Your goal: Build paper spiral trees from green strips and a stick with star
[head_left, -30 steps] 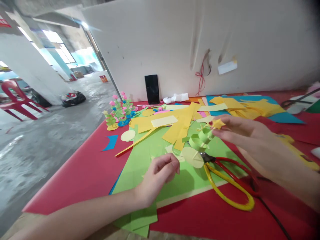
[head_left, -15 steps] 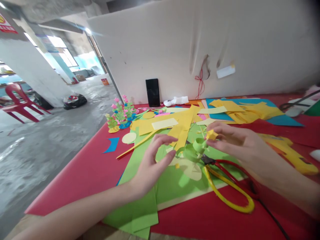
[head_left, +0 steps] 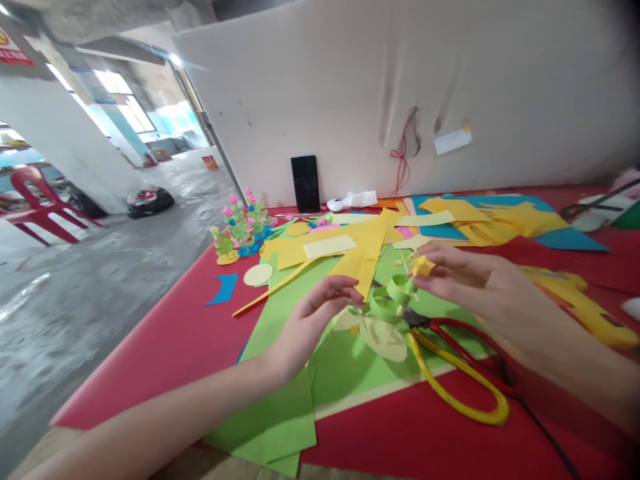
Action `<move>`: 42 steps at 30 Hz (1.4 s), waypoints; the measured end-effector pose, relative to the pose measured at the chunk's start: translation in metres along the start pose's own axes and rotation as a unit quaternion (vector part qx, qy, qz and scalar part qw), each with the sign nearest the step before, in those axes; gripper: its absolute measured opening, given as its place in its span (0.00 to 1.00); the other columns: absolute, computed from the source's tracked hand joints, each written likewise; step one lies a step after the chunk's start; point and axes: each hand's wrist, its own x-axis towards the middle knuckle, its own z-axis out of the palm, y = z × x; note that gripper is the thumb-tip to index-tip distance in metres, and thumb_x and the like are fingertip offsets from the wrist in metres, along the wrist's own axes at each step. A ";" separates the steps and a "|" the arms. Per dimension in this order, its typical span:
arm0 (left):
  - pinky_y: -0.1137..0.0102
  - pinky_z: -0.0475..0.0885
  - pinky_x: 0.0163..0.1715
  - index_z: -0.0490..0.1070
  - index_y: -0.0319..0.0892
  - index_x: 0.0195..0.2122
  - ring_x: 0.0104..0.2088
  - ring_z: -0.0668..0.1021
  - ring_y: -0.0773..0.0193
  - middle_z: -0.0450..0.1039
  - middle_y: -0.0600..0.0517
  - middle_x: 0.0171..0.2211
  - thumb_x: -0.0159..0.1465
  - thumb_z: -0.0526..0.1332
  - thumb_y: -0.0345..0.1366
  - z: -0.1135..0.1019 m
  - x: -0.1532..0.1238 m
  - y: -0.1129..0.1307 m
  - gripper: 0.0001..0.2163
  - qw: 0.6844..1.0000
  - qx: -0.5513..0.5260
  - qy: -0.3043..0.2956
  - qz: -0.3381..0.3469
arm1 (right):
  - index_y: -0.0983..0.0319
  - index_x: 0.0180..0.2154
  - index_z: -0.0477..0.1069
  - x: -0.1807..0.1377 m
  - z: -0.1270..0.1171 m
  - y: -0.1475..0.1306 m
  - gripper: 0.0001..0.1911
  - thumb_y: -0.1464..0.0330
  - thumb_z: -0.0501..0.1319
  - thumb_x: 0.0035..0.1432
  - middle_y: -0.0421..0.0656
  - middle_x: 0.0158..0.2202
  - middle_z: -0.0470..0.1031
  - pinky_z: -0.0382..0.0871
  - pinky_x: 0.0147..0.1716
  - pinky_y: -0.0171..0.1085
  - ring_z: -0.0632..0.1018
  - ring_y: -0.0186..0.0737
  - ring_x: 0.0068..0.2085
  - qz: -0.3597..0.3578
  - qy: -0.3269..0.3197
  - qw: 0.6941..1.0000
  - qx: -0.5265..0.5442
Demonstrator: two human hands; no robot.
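A small yellow paper star (head_left: pixel 423 265) is pinched between the thumb and fingers of my right hand (head_left: pixel 463 283). Just below it stands a stem with curled green paper loops (head_left: pixel 393 300), the star at its top. My left hand (head_left: pixel 320 317) has its thumb and fingertips drawn together at the left end of the green curls, gripping the paper edge there; the exact contact is partly hidden. A pale yellow paper round (head_left: pixel 384 339) lies beneath the curls. Scissors with one red and one yellow handle (head_left: pixel 463 373) rest right beside them, blades toward the stem.
Finished paper flowers (head_left: pixel 245 230) stand at the table's left back. Yellow paper sheets (head_left: pixel 345 250) and green sheets (head_left: pixel 280 413) spread over the red table cover (head_left: pixel 165 360). A yellow glue gun (head_left: pixel 583 307) lies behind my right forearm. A black phone (head_left: pixel 305 183) leans on the white board.
My left hand has moved right and its thumb and fingers have closed together at the green curls. My right hand, with the star, has risen very slightly.
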 end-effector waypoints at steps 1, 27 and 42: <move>0.73 0.62 0.46 0.68 0.43 0.42 0.42 0.71 0.67 0.70 0.53 0.36 0.63 0.54 0.32 0.000 0.000 -0.001 0.08 1.000 -0.001 0.002 -0.004 | 0.58 0.28 0.74 0.000 0.000 0.000 0.13 0.58 0.67 0.41 0.40 0.42 0.71 0.66 0.34 0.34 0.72 0.38 0.38 0.002 0.004 1.000 -0.005; 0.68 0.62 0.50 0.70 0.40 0.38 0.48 0.70 0.62 0.68 0.47 0.44 0.54 0.65 0.33 0.007 -0.013 0.022 0.10 0.947 0.254 -0.030 0.193 | 0.50 0.29 0.72 -0.015 0.014 0.010 0.04 0.62 0.64 0.46 0.36 0.37 0.70 0.68 0.33 0.32 0.73 0.37 0.38 -0.123 -0.074 0.982 -0.120; 0.66 0.64 0.48 0.73 0.40 0.28 0.44 0.72 0.62 0.69 0.48 0.39 0.55 0.64 0.31 0.010 -0.018 0.025 0.01 0.939 0.266 -0.037 0.216 | 0.49 0.28 0.71 -0.027 0.024 0.005 0.04 0.66 0.63 0.47 0.35 0.33 0.71 0.70 0.31 0.32 0.74 0.34 0.33 -0.192 -0.083 0.970 -0.120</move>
